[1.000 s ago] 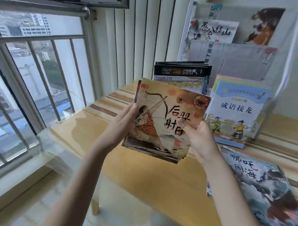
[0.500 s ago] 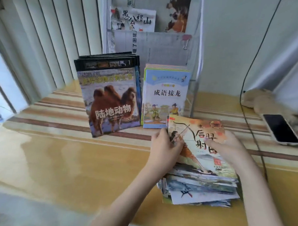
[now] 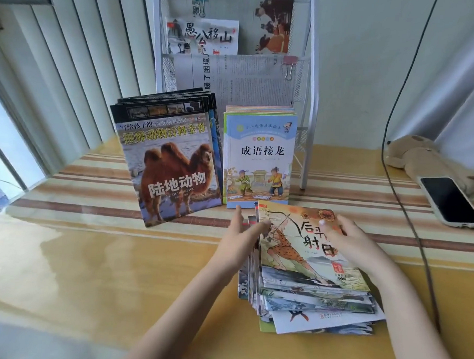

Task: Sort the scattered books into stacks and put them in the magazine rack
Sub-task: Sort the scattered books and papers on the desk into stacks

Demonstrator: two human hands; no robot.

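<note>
An archer picture book (image 3: 298,252) lies on top of an untidy stack of thin picture books (image 3: 314,305) on the table. My left hand (image 3: 241,239) touches the stack's left edge with straight fingers. My right hand (image 3: 347,238) rests flat on the top cover. Behind, a set of camel-cover animal books (image 3: 171,163) and a set of blue-cover idiom books (image 3: 258,156) lean upright against the white magazine rack (image 3: 309,106). The rack's upper pockets hold more books (image 3: 201,36).
A phone (image 3: 451,201) lies at the right on the striped tablecloth, beside a plush toy (image 3: 419,154). A black cable (image 3: 408,214) hangs down and crosses the table right of the stack. A window and vertical blinds (image 3: 72,63) stand at the left.
The archer book, held up in both hands a second ago, now lies on the stack. The view swung right from the window. Both hands' fingers have flattened against the stack.
</note>
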